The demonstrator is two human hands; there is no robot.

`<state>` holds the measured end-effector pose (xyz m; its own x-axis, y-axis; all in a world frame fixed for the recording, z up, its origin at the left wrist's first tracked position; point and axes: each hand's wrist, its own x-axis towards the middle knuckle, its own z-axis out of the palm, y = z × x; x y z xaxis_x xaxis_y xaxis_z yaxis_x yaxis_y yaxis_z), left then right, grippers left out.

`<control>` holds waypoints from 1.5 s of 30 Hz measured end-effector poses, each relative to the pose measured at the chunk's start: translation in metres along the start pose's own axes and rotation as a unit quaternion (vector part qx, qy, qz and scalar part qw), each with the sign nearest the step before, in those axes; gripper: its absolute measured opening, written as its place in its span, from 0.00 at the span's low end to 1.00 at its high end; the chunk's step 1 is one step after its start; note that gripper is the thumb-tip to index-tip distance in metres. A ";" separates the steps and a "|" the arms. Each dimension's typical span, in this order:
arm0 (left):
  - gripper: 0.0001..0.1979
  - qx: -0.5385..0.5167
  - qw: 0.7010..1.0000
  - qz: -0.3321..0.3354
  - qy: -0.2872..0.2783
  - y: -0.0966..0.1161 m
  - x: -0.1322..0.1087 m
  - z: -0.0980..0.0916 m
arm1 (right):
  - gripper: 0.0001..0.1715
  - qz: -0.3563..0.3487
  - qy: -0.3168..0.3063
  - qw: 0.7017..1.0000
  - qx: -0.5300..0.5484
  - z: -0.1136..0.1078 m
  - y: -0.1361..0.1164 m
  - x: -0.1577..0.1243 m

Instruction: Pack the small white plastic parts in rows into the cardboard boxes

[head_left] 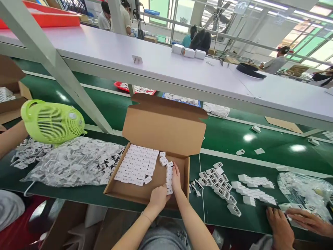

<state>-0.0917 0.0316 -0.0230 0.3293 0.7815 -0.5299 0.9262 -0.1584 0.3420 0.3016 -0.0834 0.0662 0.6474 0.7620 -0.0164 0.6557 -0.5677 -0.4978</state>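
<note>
An open cardboard box [163, 126] lies in front of me, its lid raised at the back. A tight block of white charger housings [137, 163] fills the left part of its inside. My left hand [159, 198] is closed on the near end of a short row of white charger housings [169, 177]. Along the right side of this row press the fingers of my right hand [176, 180]. The row stands in the right half of the box. Beyond it are a few loose housings [163, 160], and another tilted housing [147, 180] lies by the block's near corner.
Left of the box lies a clear bag of small white parts [78, 161], behind it a green fan [53, 121]. To the right, more charger housings [220, 184] and small metal pieces [196, 187] lie on the green bench. A co-worker's hands [281, 225] are at far right. A shelf [161, 66] spans above.
</note>
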 end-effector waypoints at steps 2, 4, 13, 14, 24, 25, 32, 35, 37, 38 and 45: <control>0.12 -0.006 1.000 -0.020 0.011 -0.011 -0.003 -0.001 | 0.37 -0.008 -0.011 1.000 0.006 0.001 0.004 -0.003; 0.12 -0.013 0.999 -0.042 0.020 -0.021 -0.008 -0.003 | 0.34 -0.034 -0.059 0.997 0.022 0.026 -0.032 -0.020; 0.12 -0.009 0.996 -0.078 0.040 -0.022 -0.019 -0.001 | 0.19 -0.124 -0.244 0.954 0.123 0.211 -0.234 -0.073; 0.12 -0.007 0.996 -0.080 0.041 -0.021 -0.020 -0.001 | 0.19 -0.126 -0.250 0.952 0.127 0.225 -0.238 -0.073; 0.11 0.001 0.996 -0.088 0.029 -0.031 -0.023 -0.001 | 0.27 -0.126 -0.233 0.932 0.248 0.288 -0.231 -0.086; 0.12 0.002 0.996 -0.085 0.030 -0.033 -0.023 -0.001 | 0.25 -0.139 -0.209 0.939 0.237 0.286 -0.236 -0.079; 0.14 0.006 0.997 -0.072 0.013 -0.036 -0.020 0.003 | 0.24 -0.175 -0.259 0.949 0.031 0.271 -0.283 -0.037; 0.13 0.005 0.998 -0.062 0.012 -0.037 -0.020 0.008 | 0.22 -0.149 -0.258 0.953 -0.053 0.272 -0.291 -0.040; 0.13 0.005 0.998 -0.062 0.008 -0.038 -0.020 0.010 | 0.18 -0.141 -0.252 0.955 -0.074 0.274 -0.290 -0.043; 0.13 0.005 0.998 -0.062 0.005 -0.038 -0.020 0.011 | 0.17 -0.139 -0.247 0.956 -0.077 0.274 -0.289 -0.045; 0.13 0.007 0.998 -0.054 -0.015 -0.036 -0.020 0.001 | 0.15 -0.166 -0.225 0.958 -0.063 0.276 -0.279 -0.046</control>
<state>-0.1311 0.0208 -0.0252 0.2332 0.7755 -0.5867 0.9589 -0.0829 0.2715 -0.0181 0.1253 -0.0334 0.1802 0.9484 -0.2610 0.8570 -0.2815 -0.4316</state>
